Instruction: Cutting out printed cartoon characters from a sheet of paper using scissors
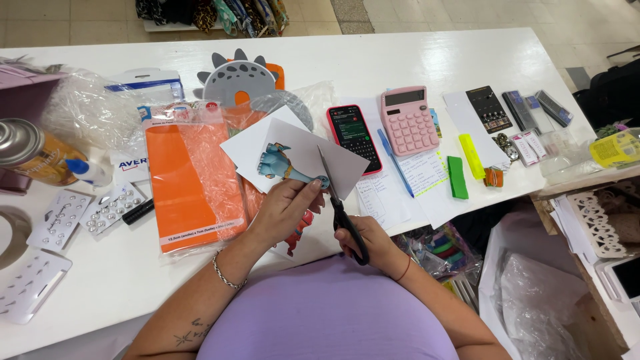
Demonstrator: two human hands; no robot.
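Black-handled scissors [340, 207] are gripped by the right hand [367, 243], its fingers closed through the loops, with the blades slightly parted and the tips inside a white sheet [300, 157]. The sheet, printed with a blue dinosaur [277, 163], is pinched at its lower edge by the left hand [287, 210], just above the white table [400, 60]. An orange packet [190, 177] lies beside it at the left. Farther off lie a red-cased phone [355, 137] and a pink calculator [409, 120].
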